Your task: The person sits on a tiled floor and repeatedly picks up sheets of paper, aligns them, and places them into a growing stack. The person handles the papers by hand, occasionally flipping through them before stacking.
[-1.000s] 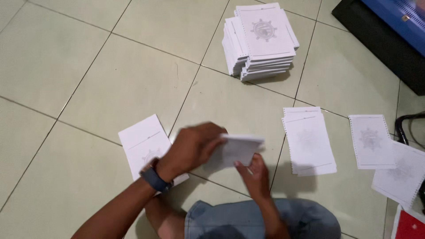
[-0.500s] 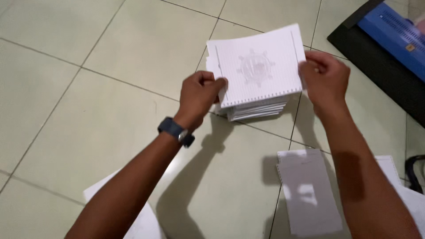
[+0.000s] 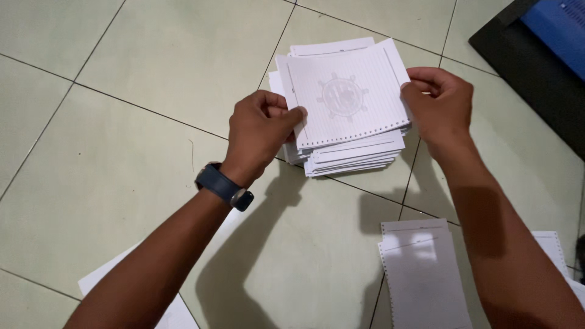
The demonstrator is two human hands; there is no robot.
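Both hands hold one sheet (image 3: 347,97) just over the stack (image 3: 350,155) on the tiled floor (image 3: 122,140). Left hand (image 3: 262,131) pinches the sheet's left edge, thumb on top, fingers curled under; right hand (image 3: 439,106) pinches the right edge the same way, fingers pressed together on the paper. Sheet is white, lined, faint round grey emblem in the middle, row of punched holes along its near edge, held flat and slightly tilted, covering most of the stack top. Stack is white sheets, edges uneven, lying across a tile joint. Dark blue watch (image 3: 222,186) on the left wrist. Second small pile of sheets (image 3: 423,274) lies on the floor near the right forearm, well apart from the stack. More white paper (image 3: 97,283) pokes out under the left forearm at bottom left. Black flat thing with a blue surface (image 3: 536,55) at top right, near the right hand, not touching
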